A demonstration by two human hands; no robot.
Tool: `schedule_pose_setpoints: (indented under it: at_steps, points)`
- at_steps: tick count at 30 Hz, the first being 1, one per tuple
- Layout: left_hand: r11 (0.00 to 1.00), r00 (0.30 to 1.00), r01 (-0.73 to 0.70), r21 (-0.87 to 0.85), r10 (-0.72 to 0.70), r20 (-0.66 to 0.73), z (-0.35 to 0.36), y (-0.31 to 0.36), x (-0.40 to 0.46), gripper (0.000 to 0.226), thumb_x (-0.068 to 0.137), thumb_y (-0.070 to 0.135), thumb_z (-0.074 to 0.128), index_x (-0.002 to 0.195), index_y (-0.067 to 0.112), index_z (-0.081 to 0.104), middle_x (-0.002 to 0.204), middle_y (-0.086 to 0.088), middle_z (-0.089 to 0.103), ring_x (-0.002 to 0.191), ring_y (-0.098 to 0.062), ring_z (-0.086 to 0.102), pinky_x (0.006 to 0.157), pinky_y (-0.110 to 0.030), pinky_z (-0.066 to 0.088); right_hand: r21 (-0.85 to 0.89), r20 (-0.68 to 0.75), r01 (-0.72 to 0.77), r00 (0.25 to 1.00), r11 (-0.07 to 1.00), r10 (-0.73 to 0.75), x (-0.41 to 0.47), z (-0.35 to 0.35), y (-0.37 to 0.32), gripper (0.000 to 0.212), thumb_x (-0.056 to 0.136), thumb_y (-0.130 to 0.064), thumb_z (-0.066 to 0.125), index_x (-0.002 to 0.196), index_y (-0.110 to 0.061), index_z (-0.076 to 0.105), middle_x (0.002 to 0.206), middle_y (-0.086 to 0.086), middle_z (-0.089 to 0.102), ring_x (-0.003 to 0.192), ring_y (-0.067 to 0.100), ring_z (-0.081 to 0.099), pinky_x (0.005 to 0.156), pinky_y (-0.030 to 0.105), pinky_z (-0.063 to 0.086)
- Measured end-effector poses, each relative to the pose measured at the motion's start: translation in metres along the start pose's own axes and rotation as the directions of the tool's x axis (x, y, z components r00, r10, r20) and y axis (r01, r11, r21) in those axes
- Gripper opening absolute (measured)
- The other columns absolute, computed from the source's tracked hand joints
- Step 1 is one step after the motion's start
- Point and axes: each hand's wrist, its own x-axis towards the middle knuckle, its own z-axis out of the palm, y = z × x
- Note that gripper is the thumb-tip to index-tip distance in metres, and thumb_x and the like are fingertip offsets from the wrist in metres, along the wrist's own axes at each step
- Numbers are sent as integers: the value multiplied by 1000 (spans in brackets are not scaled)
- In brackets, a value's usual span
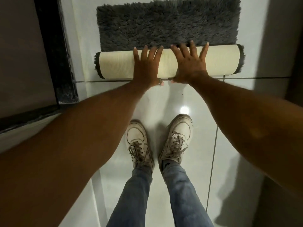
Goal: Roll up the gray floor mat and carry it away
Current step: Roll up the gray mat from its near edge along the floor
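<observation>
1. Closest to me, the person stands bent over in jeans and pale laced sneakers (158, 141), feet planted on the glossy white tile floor (172, 99), just short of the roll.

2. Both bare arms reach forward and down. The left hand (146, 66) and the right hand (190, 63) lie palm-down on top of the rolled part, side by side near its middle.

3. The fingers of both hands are spread wide and flat, tips reaching the far edge of the roll where it meets the pile. The thumbs hook over the near side at the floor. That is a pressing, pushing contact, not a closed grasp.

4. The gray floor mat (168, 23) lies on the tiles ahead of the feet. Its near end is wound into a roll (114, 66) showing the cream ribbed backing outward, with shaggy gray fringe poking out at both ends.

5. Beyond the roll, the larger share of the mat is flat, pile up, running out of view at the top.

6. By my reckoning the rolling is begun but well under half done; the remaining rolling, the lift and the carrying away are all left.
</observation>
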Motion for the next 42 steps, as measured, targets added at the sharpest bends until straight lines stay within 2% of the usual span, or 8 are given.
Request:
schedule_pose_setpoints:
  at_steps: [7,16,23,31,34,37,39,42]
  points:
    - [998,997,28,52,-24,-76,11,13,-25,90,79,39,80,153,18,33,152,-10,46,139,-34,41,118,-57,28,70,-109,9,994,998,-1,-33,16,-8,104,76,-50,83,160,-27,25,164,10,38,156,42,23,119,81,6]
    - [988,875,-117,-101,151,461,21,31,-64,119,59,60,89,153,23,26,155,-8,34,142,-35,35,118,-58,28,195,450,-67,893,978,-29,-85,35,-1,117,60,-62,89,157,-33,30,163,7,35,150,43,32,119,76,17]
    - [964,975,-214,-160,202,-89,33,32,-102,80,72,33,87,143,22,50,143,-7,53,134,-30,48,114,-48,36,369,-3,-86,996,926,93,-112,51,7,80,71,-51,87,141,-30,53,143,3,63,139,34,48,121,66,16]
    - [968,952,-241,-66,249,176,28,15,-55,139,56,91,64,161,22,4,170,-12,10,156,-39,6,120,-71,2,425,-298,-224,880,877,370,-122,54,-14,56,99,-48,58,143,-14,56,161,15,45,156,36,29,125,68,8]
    - [979,949,-200,-40,204,240,11,11,-18,143,51,88,71,160,23,6,170,-13,8,155,-41,4,117,-76,4,732,-344,-297,615,613,709,-117,42,-46,47,88,-29,73,128,-7,63,143,17,56,139,36,49,117,63,36]
    - [980,927,-192,-62,201,317,-4,6,19,142,47,86,74,159,25,12,170,-8,8,155,-39,6,116,-77,8,973,229,-98,298,-209,927,-98,18,-66,72,74,-23,92,132,-6,53,129,8,51,124,32,58,104,52,54]
    - [973,903,-212,-94,232,361,-9,2,33,140,46,87,74,158,26,17,169,-6,15,153,-37,18,114,-76,19,631,701,27,407,-775,585,-80,9,-63,93,73,-33,94,145,-13,38,135,8,51,120,30,60,94,47,60]
    - [969,899,-217,-115,245,362,-9,0,40,138,44,86,73,157,25,19,160,-7,32,142,-38,37,110,-68,34,289,738,-31,644,-957,201,-58,13,-46,82,83,-41,84,148,-15,40,141,17,61,117,39,65,71,43,59]
